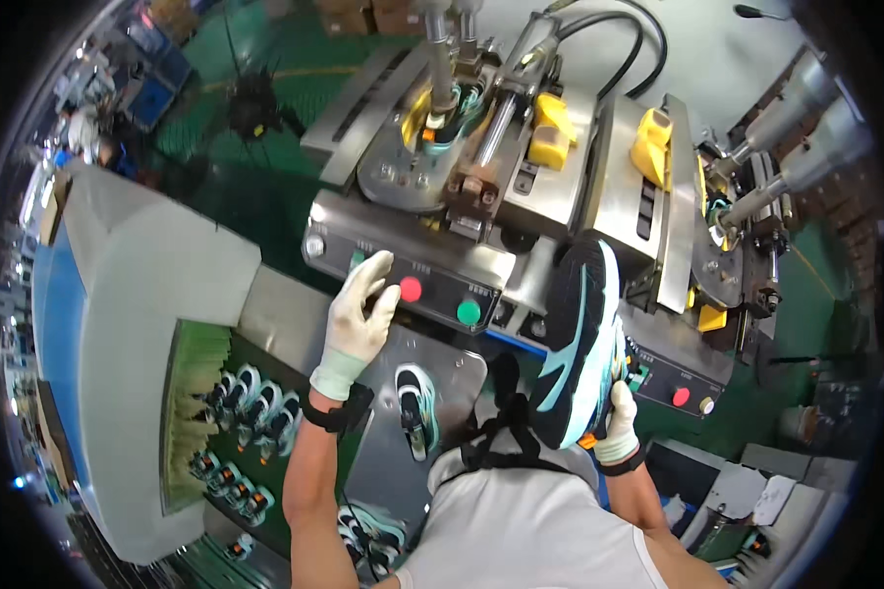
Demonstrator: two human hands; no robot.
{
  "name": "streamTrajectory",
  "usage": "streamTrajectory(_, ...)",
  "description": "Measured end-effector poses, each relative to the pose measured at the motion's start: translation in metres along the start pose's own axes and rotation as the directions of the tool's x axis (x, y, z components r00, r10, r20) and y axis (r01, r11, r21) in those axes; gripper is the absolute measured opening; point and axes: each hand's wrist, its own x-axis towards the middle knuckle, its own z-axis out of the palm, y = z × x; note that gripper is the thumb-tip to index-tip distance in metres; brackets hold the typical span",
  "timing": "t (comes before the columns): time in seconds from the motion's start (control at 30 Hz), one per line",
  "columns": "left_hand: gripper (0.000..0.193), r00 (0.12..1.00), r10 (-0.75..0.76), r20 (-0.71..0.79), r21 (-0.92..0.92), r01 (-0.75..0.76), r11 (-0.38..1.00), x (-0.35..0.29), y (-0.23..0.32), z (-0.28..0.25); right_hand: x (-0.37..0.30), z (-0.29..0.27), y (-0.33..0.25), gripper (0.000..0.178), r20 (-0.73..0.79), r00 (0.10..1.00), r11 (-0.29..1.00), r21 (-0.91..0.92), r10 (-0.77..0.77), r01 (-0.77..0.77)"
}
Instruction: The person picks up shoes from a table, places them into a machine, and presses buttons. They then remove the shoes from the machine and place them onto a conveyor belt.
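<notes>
My right hand (619, 429), in a pale work glove, grips a sneaker (575, 353) on its upper side. The sneaker is held up with its black, white and light-blue sole showing; part of its upper is hidden. My left hand (361, 312), gloved too, hovers by the left control panel (383, 257) with its fingers apart and nothing in them. Close to its fingertips are a red button (410, 289) and, farther right, a green button (469, 312). Whether a finger touches the panel I cannot tell. Another sneaker (417, 410) lies on the metal shelf below.
A two-station press machine stands ahead, with a shoe (452, 123) clamped under the left station's cylinder (440, 69) and yellow blocks (550, 137) on top. At the left, a conveyor tunnel (157, 294) carries several sneakers (255, 402). A second panel (673, 378) lies right of my right hand.
</notes>
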Motion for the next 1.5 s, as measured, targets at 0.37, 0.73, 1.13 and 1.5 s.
streamTrajectory(0.37, 0.04, 0.966, 0.194, 0.173, 0.452, -0.253, 0.855, 0.236, -0.08, 0.052, 0.021, 0.026, -0.016, 0.067, 0.015, 0.999, 0.998, 0.048, -0.033, 0.032)
streamTrajectory(0.73, 0.068, 0.952, -0.303, 0.051, 0.662, 0.195, 0.724, 0.348, -0.138, 0.145, -0.007, -0.009, -0.013, 0.094, -0.221, 0.955, 0.963, -0.227, -0.198, 0.147)
streamTrajectory(1.13, 0.05, 0.999, 0.036, -0.009, 0.49, -0.027, 0.871, 0.253, -0.016, 0.006, 0.081, 0.08, -0.024, 0.065, -0.09, 0.99, 0.975, -0.202, -0.109, 0.089)
streamTrajectory(1.5, 0.046, 0.842, -0.353, -0.407, 0.106, 0.428, 0.898, -0.135, -0.083, -0.051, 0.439, 0.194, 0.023, 0.019, -0.08, 0.997, 0.912, -0.408, 0.008, -0.04)
